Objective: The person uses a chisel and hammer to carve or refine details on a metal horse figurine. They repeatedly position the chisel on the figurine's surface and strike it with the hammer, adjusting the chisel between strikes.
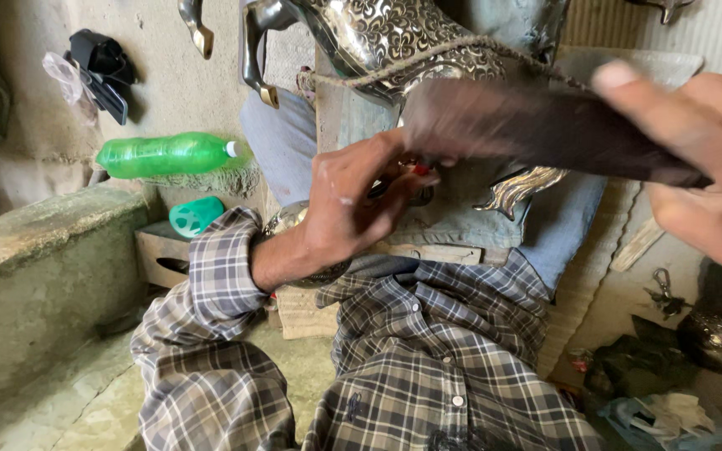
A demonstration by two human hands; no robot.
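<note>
Head view: the left hand [353, 205] pinches a small tool, mostly hidden, against the engraved metal vessel [403, 38] roped on the lap. The right hand [704, 159] clasps a blurred dark mallet [545, 125]. Engraving already covers the visible body. 1 green bottle [165, 154] lies on a concrete ledge [43, 225] at left.

Glossy engraved metal vessel [394, 38]; matt dark tool [545, 129] (blurred); translucent green plastic bottle [165, 154]; checked cloth shirt [428, 351].

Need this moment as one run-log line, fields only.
left hand: pinching small tool, unclear | right hand: holding dark flat tool, blurred | work: engraved metal vessel roped on lap | nearby: green bottle
</note>
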